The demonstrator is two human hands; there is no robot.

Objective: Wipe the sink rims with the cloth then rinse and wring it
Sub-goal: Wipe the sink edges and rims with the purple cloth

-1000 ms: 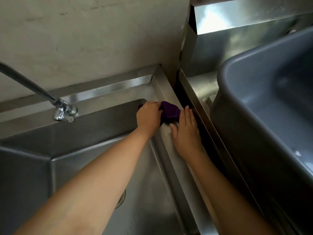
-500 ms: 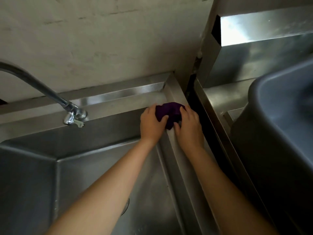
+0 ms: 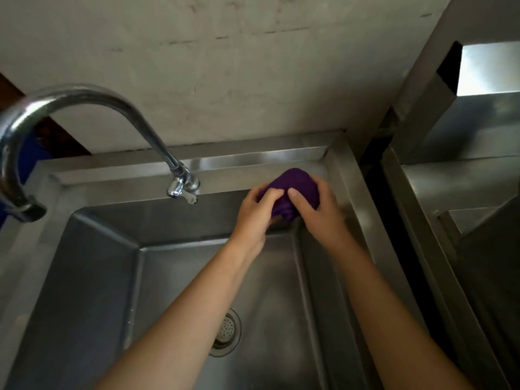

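Stainless steel sink basin: big rectangular tub, fills most of the view, holds nothing loose. Round perforated metal drain strainer in the floor, partly hidden behind the left forearm. No water visible running or standing.

Plain grey wall behind the sink, scuffed.

Second stainless steel worktop unit on the right, dark gap between it and the sink.

Curved chrome gooseneck tap arcs in from the left; its nozzle sits over the back rim, left of the hands, apart from them.

Left hand: grip closed around the left side of the cloth, thumb on top.

Right hand: grip closed around the right side of the cloth, thumb on top, fingers wrapped over the far edge.

Bunched purple cloth: wadded into a ball between both hands, at the back-right corner of the sink, pressed against the inner edge of the back rim where it meets the right rim. Lower part of the cloth hangs slightly over the basin wall.
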